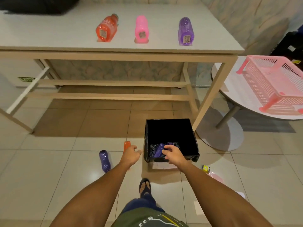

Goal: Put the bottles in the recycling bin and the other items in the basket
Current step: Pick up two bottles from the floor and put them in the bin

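Observation:
A black-lined recycling bin (188,145) stands on the floor by the table leg. My right hand (174,155) is over its near rim, fingers curled on the end of a purple bottle (158,149) inside the bin. My left hand (131,155) hovers open just left of the bin, partly covering an orange bottle (127,145) lying on the tiles. Another purple bottle (105,161) lies further left on the floor. On the table lie an orange bottle (106,28), a pink bottle (141,29) and a purple bottle (186,31). The pink basket (270,86) sits on a round table at the right.
A rectangular table (65,38) with a beige frame spans the back. The round white table (232,89) has a disc base right of the bin. A small yellow-black item (205,168), a pink object (215,176) and paper (198,208) lie on the floor at right. My sandalled foot (145,187) is below.

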A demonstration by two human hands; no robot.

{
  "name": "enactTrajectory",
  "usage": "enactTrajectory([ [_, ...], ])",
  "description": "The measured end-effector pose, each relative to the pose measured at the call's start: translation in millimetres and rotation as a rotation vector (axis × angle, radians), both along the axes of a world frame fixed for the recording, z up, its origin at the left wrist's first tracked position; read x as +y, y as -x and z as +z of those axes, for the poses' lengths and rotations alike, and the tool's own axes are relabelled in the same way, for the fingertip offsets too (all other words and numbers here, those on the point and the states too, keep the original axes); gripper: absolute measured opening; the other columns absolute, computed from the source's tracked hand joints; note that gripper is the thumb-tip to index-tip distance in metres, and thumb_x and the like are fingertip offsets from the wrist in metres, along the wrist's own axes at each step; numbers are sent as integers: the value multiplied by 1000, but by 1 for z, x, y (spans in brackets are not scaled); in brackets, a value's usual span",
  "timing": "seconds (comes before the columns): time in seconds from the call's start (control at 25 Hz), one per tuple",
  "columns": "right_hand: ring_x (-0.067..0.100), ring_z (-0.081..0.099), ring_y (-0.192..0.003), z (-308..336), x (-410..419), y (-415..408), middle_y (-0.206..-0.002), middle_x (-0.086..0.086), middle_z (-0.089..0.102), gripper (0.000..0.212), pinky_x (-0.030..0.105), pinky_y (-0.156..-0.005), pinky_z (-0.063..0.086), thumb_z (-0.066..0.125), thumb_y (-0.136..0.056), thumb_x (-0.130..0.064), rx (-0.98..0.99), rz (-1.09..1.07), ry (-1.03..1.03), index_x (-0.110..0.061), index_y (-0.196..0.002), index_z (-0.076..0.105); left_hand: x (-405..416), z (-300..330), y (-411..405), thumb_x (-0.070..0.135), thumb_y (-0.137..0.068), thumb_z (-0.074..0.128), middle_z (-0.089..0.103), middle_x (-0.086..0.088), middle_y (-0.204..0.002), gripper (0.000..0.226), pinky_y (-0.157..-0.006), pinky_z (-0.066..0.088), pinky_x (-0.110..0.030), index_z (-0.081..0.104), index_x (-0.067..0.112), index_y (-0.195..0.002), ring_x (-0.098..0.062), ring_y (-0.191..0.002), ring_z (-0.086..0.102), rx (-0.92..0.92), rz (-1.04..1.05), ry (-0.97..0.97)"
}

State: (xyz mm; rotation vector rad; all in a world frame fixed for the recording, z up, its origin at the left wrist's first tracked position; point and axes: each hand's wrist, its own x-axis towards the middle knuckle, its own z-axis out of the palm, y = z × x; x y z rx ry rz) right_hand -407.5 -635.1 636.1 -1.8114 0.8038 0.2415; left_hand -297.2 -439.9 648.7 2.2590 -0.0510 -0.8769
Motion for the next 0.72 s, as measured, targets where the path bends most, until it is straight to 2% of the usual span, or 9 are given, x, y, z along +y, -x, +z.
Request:
enactTrajectory([
  [0.12, 27, 65, -108, 6, 27, 12, -123, 6, 62, 43, 44, -88, 55, 61, -100, -28, -9, 18, -28, -17, -140, 52, 37, 8, 23, 38, -100, 53, 53, -12, -143, 52, -98, 44, -35, 46, 12, -144, -29, -126, 54, -14, 74, -14],
  [0.24, 22, 66, -104, 17, 53, 14, -117, 1, 62, 43, 34, -76, 55, 62, -99, -27, 5, 22, -114, -21, -141, 51, 67, 18, 36, 36, -101, 53, 54, -12, -141, 52, -96, 44, -35, 44, 10, -146, -29, -127, 53, -27, 153, -38],
  [0.4, 19, 66, -104, 27, 85, 3, -121, -1, 61, 42, 30, -73, 54, 62, -99, -27, 31, 35, -224, -23, -140, 52, 109, 22, 41, 44, -98, 55, 58, -14, -136, 56, -99, 47, -40, 50, 10, -142, -31, -122, 57, -30, 245, -81],
  [0.48, 17, 66, -98, 28, 99, -8, -126, 1, 60, 41, 30, -73, 54, 61, -99, -26, 43, 54, -219, -22, -140, 52, 130, 21, 36, 45, -97, 55, 60, -16, -131, 53, -90, 51, -37, 53, 9, -136, -30, -115, 60, -33, 268, -98],
  [0.56, 15, 64, -90, 27, 112, -20, -127, 5, 61, 43, 31, -72, 52, 61, -100, -25, 56, 59, -215, -20, -141, 52, 148, 25, 28, 43, -98, 55, 57, -15, -135, 52, -83, 51, -33, 51, 10, -138, -31, -116, 60, -31, 301, -89],
  [0.64, 16, 62, -89, 30, 128, -36, -125, 6, 61, 44, 31, -71, 49, 60, -100, -25, 65, 72, -210, -19, -143, 50, 167, 29, 16, 41, -100, 54, 55, -15, -138, 52, -92, 49, -35, 48, 9, -140, -32, -121, 57, -37, 308, -101],
  [0.72, 19, 63, -98, 30, 146, -53, -121, 2, 60, 44, 32, -73, 49, 59, -100, -26, 79, 89, -194, -19, -143, 48, 187, 25, 0, 39, -100, 54, 56, -16, -138, 51, -97, 46, -35, 48, 6, -139, -32, -123, 56, -46, 309, -129],
])
